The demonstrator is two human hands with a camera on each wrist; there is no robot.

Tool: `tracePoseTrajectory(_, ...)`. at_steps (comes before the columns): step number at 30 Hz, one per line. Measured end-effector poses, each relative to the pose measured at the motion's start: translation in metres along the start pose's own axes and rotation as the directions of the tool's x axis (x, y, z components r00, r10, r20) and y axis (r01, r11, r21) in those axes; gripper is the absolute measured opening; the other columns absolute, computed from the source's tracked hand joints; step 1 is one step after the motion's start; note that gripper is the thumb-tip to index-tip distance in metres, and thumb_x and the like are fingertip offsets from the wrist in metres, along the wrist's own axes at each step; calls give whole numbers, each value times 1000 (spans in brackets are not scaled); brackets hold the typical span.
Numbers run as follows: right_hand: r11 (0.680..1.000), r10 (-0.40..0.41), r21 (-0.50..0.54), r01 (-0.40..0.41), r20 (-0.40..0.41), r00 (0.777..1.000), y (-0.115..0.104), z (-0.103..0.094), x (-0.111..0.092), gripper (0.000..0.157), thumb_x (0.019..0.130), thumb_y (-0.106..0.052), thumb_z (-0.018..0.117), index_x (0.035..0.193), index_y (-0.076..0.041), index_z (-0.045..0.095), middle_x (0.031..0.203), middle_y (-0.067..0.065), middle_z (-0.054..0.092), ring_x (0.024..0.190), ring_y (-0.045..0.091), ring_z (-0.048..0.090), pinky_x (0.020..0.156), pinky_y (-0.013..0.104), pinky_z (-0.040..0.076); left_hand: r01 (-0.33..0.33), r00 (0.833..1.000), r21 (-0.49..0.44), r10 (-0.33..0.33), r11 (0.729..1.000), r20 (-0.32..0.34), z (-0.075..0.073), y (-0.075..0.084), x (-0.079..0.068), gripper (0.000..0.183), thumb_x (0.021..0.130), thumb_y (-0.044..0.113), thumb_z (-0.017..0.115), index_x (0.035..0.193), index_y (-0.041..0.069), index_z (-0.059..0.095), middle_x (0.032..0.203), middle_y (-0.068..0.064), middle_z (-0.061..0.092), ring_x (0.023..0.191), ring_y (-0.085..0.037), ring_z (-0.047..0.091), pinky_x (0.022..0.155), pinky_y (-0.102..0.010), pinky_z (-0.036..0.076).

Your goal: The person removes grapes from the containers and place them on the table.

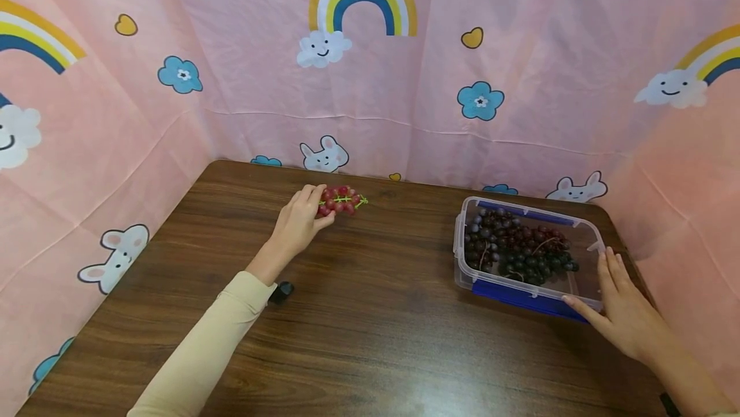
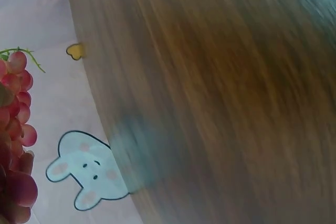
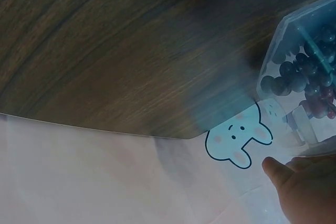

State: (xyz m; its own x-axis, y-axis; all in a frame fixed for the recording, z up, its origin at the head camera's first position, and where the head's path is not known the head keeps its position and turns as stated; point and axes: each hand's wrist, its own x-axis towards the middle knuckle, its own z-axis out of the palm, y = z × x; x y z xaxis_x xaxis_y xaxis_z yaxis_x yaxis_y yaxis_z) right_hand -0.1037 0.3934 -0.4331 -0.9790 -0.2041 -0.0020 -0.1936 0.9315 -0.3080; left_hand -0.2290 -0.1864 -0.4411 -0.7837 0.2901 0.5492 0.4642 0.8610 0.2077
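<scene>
My left hand (image 1: pixel 297 218) holds a bunch of red grapes (image 1: pixel 341 200) over the back left of the table, its green stem pointing right. The left wrist view shows the grapes (image 2: pixel 18 124) close up at its left edge. On the right stands a clear plastic container (image 1: pixel 523 295) with blue side clips. Dark purple, reddish and dark green grapes (image 1: pixel 514 243) lie in it; whether a clear lid covers them I cannot tell. My right hand (image 1: pixel 627 311) touches the container's front right corner, thumb along the front rim and extended fingers against the right end.
The brown wooden table (image 1: pixel 370 327) reaches back to a pink cloth (image 1: pixel 381 96) printed with rainbows and rabbits, which also hangs at both sides. A small black object (image 1: pixel 281 292) shows beside the left cuff.
</scene>
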Motion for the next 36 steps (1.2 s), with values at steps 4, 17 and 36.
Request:
tracePoseTrajectory(4, 1000, 3, -1, -3, -1, 1000, 0, 0, 0, 108, 106, -50, 59, 162, 11, -10, 169, 32, -20, 157, 48, -20, 116, 80, 8, 34, 999, 19, -34, 999, 11, -2, -6, -2, 53, 92, 19, 84, 130, -11, 63, 116, -27, 66, 97, -42, 68, 74, -53, 62)
tracePoseTrajectory(17, 1000, 8, 11, -9, 12, 1000, -2, -2, 1, 108, 106, -50, 59, 162, 9, -12, 168, 33, -20, 157, 50, -18, 114, 82, 11, 127, 992, 27, -127, 992, -3, -3, -23, -13, 55, 92, 19, 84, 131, -13, 62, 116, -28, 65, 103, -44, 67, 75, -56, 61)
tracePoseTrajectory(36, 1000, 14, 4, -14, 0, 1000, -2, 0, 0, 109, 106, -51, 59, 162, 10, -10, 168, 35, -18, 157, 49, -19, 115, 81, 10, 255, 966, 39, -257, 966, 44, 1, -40, -32, 57, 95, 23, 82, 133, -13, 60, 117, -30, 63, 100, -48, 66, 75, -61, 59)
